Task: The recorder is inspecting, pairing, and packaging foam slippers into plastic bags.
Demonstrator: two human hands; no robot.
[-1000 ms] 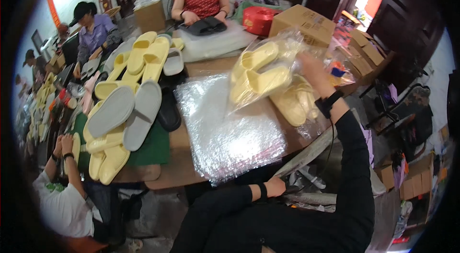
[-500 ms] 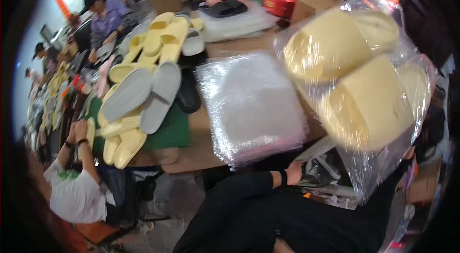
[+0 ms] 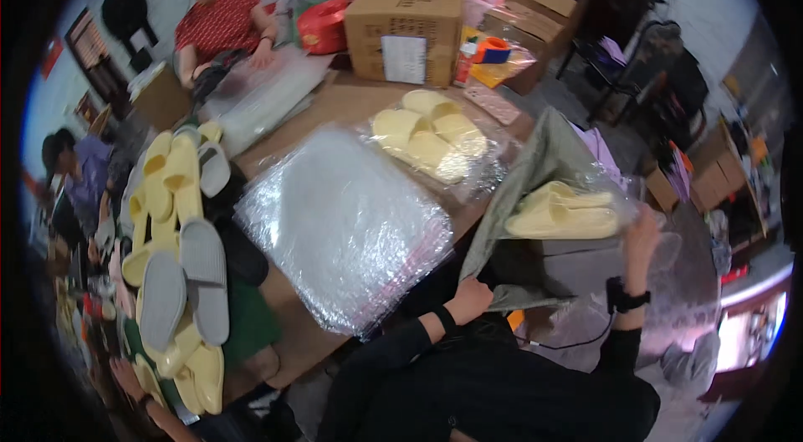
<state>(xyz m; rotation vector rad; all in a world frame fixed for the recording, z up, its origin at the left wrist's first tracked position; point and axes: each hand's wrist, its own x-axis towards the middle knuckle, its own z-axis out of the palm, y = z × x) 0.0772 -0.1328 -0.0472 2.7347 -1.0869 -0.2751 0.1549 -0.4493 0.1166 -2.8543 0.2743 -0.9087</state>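
Smooth, pale yellow, clear-bagged slippers [image 3: 552,216]

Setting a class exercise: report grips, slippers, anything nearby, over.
Left grip closed at sack. Right grip on bagged slippers, at sack's mouth. Another bagged pair rests on table.

The left hand [image 3: 470,300] sits at five o'clock, fingers curled in, its dark-sleeved left forearm [image 3: 393,346] pointing toward two. The right hand [image 3: 642,233], just past three, looks blurred, fingers bent, its right forearm [image 3: 621,350] aimed toward twelve.
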